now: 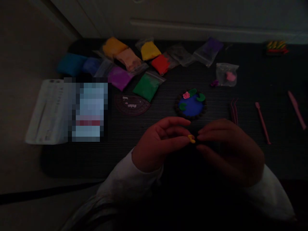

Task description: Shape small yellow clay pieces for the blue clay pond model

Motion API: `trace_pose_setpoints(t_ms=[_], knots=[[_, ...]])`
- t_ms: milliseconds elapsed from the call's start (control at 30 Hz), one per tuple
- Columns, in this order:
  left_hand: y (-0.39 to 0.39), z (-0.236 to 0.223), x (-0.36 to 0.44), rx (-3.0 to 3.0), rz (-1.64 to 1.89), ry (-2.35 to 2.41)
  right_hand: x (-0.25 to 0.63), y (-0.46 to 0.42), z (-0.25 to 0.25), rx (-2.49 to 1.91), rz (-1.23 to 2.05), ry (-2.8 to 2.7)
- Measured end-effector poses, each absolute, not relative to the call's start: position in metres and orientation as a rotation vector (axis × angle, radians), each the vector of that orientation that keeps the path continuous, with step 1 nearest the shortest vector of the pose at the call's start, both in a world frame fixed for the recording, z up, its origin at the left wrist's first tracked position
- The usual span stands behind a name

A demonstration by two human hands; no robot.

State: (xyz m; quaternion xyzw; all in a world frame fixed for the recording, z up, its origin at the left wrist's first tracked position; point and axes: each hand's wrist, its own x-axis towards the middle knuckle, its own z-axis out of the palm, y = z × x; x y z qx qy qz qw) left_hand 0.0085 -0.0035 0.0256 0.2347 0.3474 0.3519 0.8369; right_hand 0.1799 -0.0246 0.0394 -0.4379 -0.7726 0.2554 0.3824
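Observation:
My left hand pinches a small shaped piece of yellow clay between thumb and fingertips. Close to its right side is my right hand, fingers and thumb apart; its fingertips are dim, and I see nothing between them. Just beyond both hands lies a round clay pond with a blue middle and a dark beaded rim. On it sit a pink clay flower and several green clay leaves.
Several bags of coloured clay, including a green one, lie across the back left. A pink clay bag is farther right. Pink modelling tools lie at right. A round mat with scraps and a white packet are at left.

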Motion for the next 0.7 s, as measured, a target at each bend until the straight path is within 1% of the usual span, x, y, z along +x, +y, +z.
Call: trace_pose_setpoints(t_ms=[400,700], knots=[[-0.0073,0.0252,0.0093,0.651,0.818,0.789,0.1771,-0.0243,0.0387,-1.192,0.561,-1.978],[-0.0074,0.0254,0.0109,0.660,0.831,0.794,0.1758,-0.0242,0.0390,-1.195,0.545,-1.964]])
